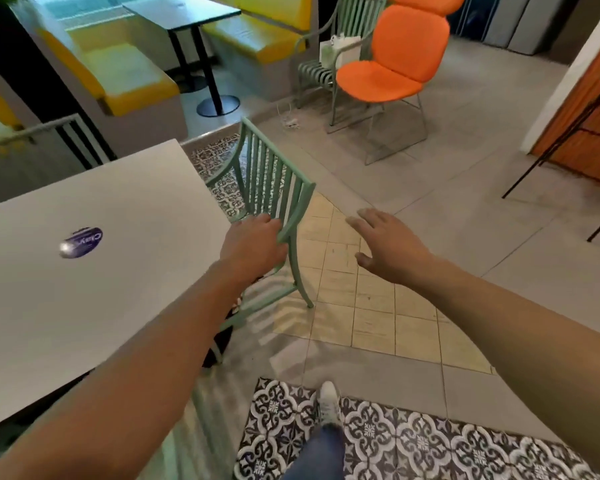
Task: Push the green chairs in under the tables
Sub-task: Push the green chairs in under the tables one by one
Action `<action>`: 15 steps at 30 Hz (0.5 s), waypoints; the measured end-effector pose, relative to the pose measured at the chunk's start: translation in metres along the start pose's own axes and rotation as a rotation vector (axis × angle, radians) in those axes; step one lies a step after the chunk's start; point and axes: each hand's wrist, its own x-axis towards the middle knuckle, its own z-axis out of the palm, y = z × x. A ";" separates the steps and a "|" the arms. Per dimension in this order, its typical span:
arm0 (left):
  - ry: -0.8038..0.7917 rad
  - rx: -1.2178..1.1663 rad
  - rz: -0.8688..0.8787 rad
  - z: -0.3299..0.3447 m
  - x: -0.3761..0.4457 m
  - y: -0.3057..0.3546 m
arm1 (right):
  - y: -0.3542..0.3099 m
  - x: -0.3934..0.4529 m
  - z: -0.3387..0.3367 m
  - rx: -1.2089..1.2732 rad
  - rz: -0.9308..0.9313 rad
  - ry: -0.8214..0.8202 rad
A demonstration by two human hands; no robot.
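A pale green slatted chair stands at the right edge of the white table, with its seat mostly hidden beneath the tabletop. My left hand grips the near corner of the chair's backrest. My right hand hovers to the right of the chair with fingers spread, touching nothing. A second green chair stands at the back, beside the orange chair.
An orange padded chair on a wire frame stands at the back. Yellow booth benches flank a dark pedestal table. Black stand legs and an orange door are at right. My shoe is on patterned tiles.
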 end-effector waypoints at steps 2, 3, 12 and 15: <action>0.019 -0.006 -0.044 0.006 0.051 -0.006 | 0.018 0.041 0.002 -0.006 -0.011 -0.013; 0.023 -0.023 -0.070 0.009 0.076 -0.009 | 0.027 0.064 0.003 -0.002 -0.015 -0.028; 0.008 -0.050 -0.138 0.017 0.242 -0.029 | 0.107 0.235 -0.013 0.061 -0.063 0.005; -0.034 -0.059 -0.195 0.036 0.302 -0.037 | 0.138 0.293 -0.001 0.082 -0.120 0.002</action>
